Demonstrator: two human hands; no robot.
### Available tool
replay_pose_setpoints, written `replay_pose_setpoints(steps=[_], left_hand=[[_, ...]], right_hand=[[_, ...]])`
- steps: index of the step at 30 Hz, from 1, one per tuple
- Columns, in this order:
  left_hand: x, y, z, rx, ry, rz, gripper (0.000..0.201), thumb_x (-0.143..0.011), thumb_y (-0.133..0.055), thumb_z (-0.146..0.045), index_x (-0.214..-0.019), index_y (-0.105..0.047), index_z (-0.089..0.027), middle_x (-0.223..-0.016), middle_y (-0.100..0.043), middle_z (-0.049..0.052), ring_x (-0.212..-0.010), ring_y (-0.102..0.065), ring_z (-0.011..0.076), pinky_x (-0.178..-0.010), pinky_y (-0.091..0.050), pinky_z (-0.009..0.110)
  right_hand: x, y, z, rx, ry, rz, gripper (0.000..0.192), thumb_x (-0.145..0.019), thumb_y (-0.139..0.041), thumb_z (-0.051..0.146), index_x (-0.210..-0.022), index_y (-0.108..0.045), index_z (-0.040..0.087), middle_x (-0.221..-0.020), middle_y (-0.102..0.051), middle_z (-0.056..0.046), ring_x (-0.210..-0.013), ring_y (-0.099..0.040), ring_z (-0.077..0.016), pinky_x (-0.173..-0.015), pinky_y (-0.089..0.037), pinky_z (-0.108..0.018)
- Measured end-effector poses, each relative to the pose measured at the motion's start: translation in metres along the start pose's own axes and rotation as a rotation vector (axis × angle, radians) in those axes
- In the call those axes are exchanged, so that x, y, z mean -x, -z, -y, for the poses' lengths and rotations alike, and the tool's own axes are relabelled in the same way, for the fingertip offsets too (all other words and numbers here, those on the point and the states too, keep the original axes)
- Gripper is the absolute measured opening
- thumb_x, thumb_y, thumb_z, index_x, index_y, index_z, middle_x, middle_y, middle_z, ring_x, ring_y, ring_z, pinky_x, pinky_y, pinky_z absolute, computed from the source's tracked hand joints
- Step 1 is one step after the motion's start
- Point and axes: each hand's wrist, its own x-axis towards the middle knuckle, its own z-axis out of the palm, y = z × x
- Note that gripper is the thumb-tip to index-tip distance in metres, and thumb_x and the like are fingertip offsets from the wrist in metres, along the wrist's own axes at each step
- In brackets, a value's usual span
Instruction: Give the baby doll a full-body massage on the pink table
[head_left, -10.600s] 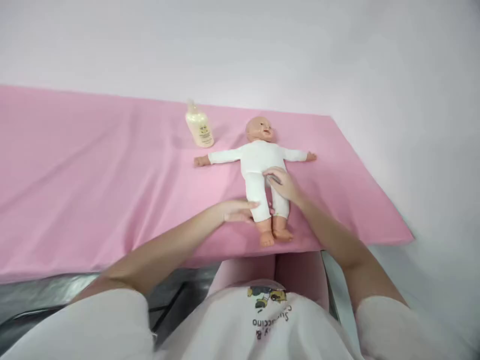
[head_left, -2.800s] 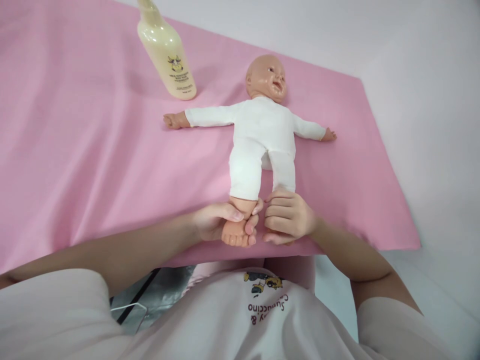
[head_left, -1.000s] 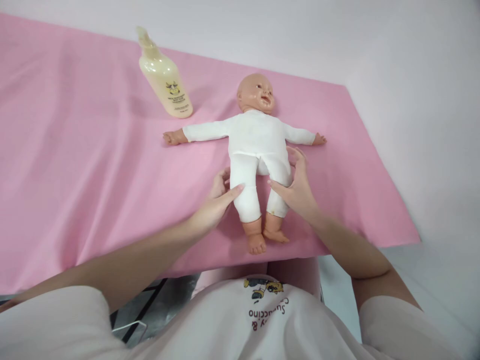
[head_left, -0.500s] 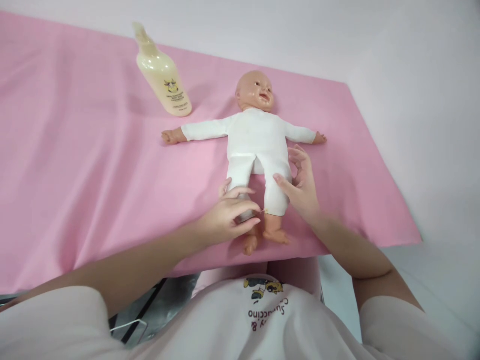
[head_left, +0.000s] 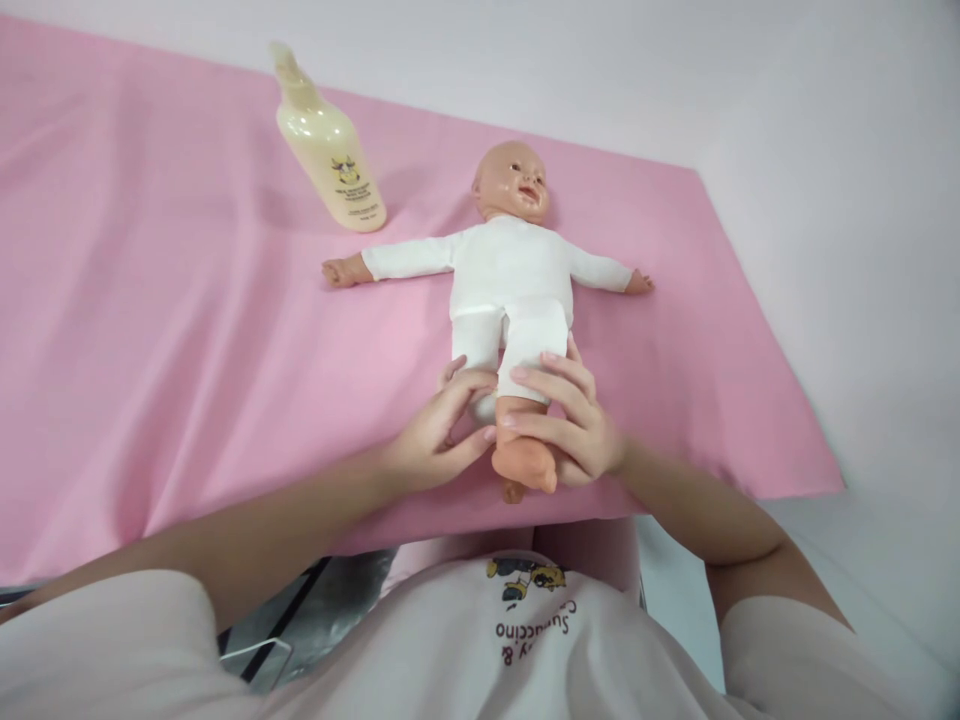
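Note:
A baby doll (head_left: 514,262) with a white cloth body lies on its back on a pink sheet (head_left: 187,330), arms stretched out and feet toward me. My right hand (head_left: 574,425) is wrapped round the lower part of the doll's leg on the right, its fingers across the white cuff and the ankle. That leg is raised a little and its foot crosses in front of the other foot. My left hand (head_left: 446,425) is closed round the other lower leg, thumb near the ankle; the far side of its grip is hidden.
A cream-coloured pump bottle (head_left: 334,160) with a cow picture stands on the sheet, beyond the doll's arm on the left. A white wall (head_left: 795,150) runs behind and to the right. The sheet's front edge lies close to my body.
My right hand has moved down from the doll's thigh to its ankle and taken hold. That leg has shifted left and up. My left hand stays at the other leg.

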Motion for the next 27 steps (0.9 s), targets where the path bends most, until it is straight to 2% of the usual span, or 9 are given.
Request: replay_pose_setpoints(steps=[2,3,7,12,14,16,20,23,27], left_hand=[[-0.001,-0.001,-0.001,-0.047,-0.024,0.033,0.032,-0.092,-0.052,-0.028,-0.124,-0.049,-0.024,-0.117,-0.066,0.005,-0.117,-0.061,0.0230,-0.127,-0.013,0.051],[-0.002,-0.001,-0.001,-0.070,-0.025,0.051,0.031,-0.092,-0.052,-0.029,-0.123,-0.050,-0.023,-0.118,-0.066,0.005,-0.118,-0.061,0.0233,-0.127,-0.013,0.051],[-0.004,-0.002,-0.005,-0.137,0.041,0.098,0.033,-0.089,-0.054,-0.036,-0.119,-0.054,-0.022,-0.119,-0.067,0.006,-0.117,-0.060,0.0243,-0.128,-0.013,0.051],[-0.007,0.001,-0.016,-0.152,0.097,0.145,0.031,-0.088,-0.054,-0.035,-0.116,-0.058,-0.022,-0.115,-0.068,0.006,-0.117,-0.059,0.0245,-0.127,-0.009,0.054],[-0.008,0.002,-0.020,-0.142,0.107,0.175,0.030,-0.088,-0.055,-0.037,-0.113,-0.061,-0.022,-0.113,-0.069,0.006,-0.118,-0.059,0.0249,-0.127,-0.006,0.055],[-0.008,0.002,-0.021,-0.115,0.064,0.208,0.030,-0.088,-0.058,-0.041,-0.111,-0.064,-0.022,-0.114,-0.070,0.007,-0.121,-0.057,0.0264,-0.127,-0.002,0.055],[-0.008,0.001,-0.015,-0.088,-0.065,0.293,0.030,-0.089,-0.060,-0.045,-0.108,-0.069,-0.023,-0.114,-0.072,0.008,-0.124,-0.056,0.0289,-0.127,0.001,0.055],[-0.010,0.000,-0.013,-0.113,-0.048,0.338,0.026,-0.090,-0.059,-0.039,-0.108,-0.072,-0.024,-0.114,-0.073,0.007,-0.122,-0.058,0.0275,-0.127,-0.005,0.055],[-0.012,-0.001,-0.018,-0.152,-0.043,0.336,0.023,-0.092,-0.056,-0.031,-0.106,-0.072,-0.025,-0.116,-0.073,0.006,-0.119,-0.061,0.0243,-0.127,-0.008,0.053]], right_hand=[[0.000,-0.003,0.000,0.061,-0.034,0.147,0.034,-0.084,-0.067,0.063,-0.108,-0.067,0.040,-0.123,-0.069,0.000,-0.130,-0.055,-0.0300,-0.117,-0.039,-0.065],[-0.001,-0.004,0.000,0.093,-0.027,0.173,0.032,-0.085,-0.066,0.062,-0.108,-0.067,0.041,-0.119,-0.070,0.001,-0.126,-0.058,-0.0279,-0.117,-0.040,-0.063],[-0.002,-0.005,0.000,0.177,0.145,0.003,0.014,-0.095,-0.059,0.044,-0.105,-0.068,0.038,-0.108,-0.074,0.003,-0.105,-0.067,-0.0200,-0.111,-0.047,-0.053],[-0.001,-0.008,-0.008,0.019,-0.046,0.038,0.010,-0.092,-0.061,0.037,-0.088,-0.067,0.031,-0.093,-0.072,0.000,-0.091,-0.066,-0.0209,-0.105,-0.049,-0.053],[0.000,-0.008,-0.013,-0.006,-0.061,0.041,0.010,-0.091,-0.062,0.037,-0.087,-0.065,0.030,-0.089,-0.071,0.000,-0.087,-0.064,-0.0204,-0.102,-0.049,-0.050],[0.000,-0.007,-0.018,0.001,-0.032,0.048,0.013,-0.091,-0.062,0.041,-0.087,-0.064,0.029,-0.087,-0.069,0.000,-0.085,-0.062,-0.0199,-0.101,-0.049,-0.047],[-0.002,-0.005,-0.020,0.028,0.040,0.112,0.034,-0.087,-0.060,0.061,-0.083,-0.061,0.027,-0.082,-0.066,-0.001,-0.083,-0.059,-0.0198,-0.099,-0.047,-0.044],[-0.004,-0.003,-0.018,0.025,0.063,0.124,0.041,-0.086,-0.056,0.067,-0.080,-0.058,0.026,-0.080,-0.065,-0.001,-0.080,-0.059,-0.0195,-0.095,-0.048,-0.043],[-0.010,0.001,-0.012,-0.004,0.037,0.035,0.039,-0.084,-0.052,0.064,-0.075,-0.055,0.026,-0.074,-0.065,0.000,-0.071,-0.060,-0.0193,-0.088,-0.050,-0.043]])
